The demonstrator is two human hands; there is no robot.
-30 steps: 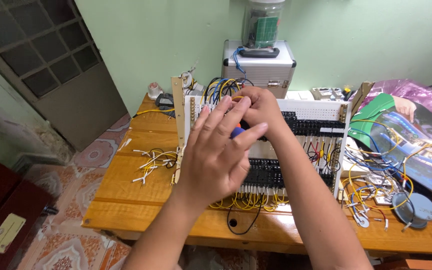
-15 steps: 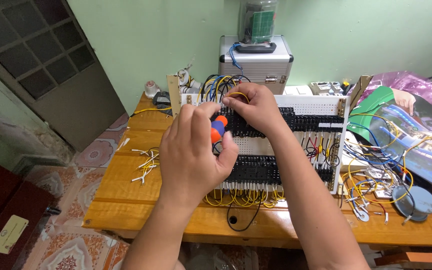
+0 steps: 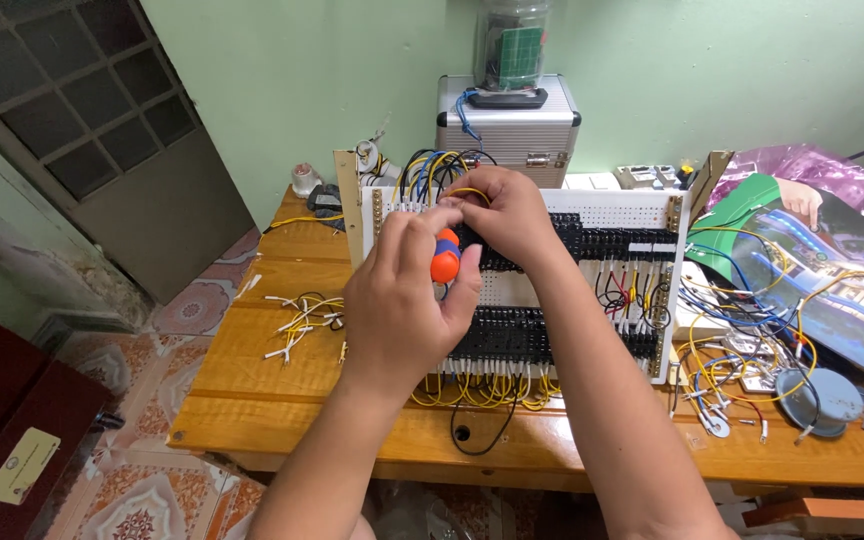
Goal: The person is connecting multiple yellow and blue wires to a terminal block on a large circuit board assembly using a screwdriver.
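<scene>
A: Two hands were up on the wiring panel [image 3: 592,215], which stood tilted on the wooden desk [image 3: 282,400]. Biggest risk first?

B: Panel itself. It only leaned there, propped. A hard push from the driver could have rocked it back toward the metal case [image 3: 508,125] behind it.

A: Hands?

B: Left hand [image 3: 399,300] was clenched round the orange-handled screwdriver [image 3: 444,256], tip aimed at the upper row of black terminal blocks [image 3: 592,240]. Tip was hidden behind the fingers, so I couldn't tell if it was seated in a screw. Right hand [image 3: 508,215] pinched a yellow wire [image 3: 464,192] at the top left of the panel, just beside the driver handle.

A: So slip risk.

B: Likely. Hands were touching, crowded. If the tip had jumped, it could have hit the right fingers or a neighbouring terminal. Pinch looked light too; the wire could have sprung out of its slot before being clamped.

A: Smaller stuff?

B: Loose cut wires [image 3: 297,320] lay on the desk left of the panel, well apart from the hands. More tangled wires [image 3: 742,330] on the right, near a round grey disc [image 3: 817,400]. A sleeve or elbow could have dragged those off the edge.
</scene>
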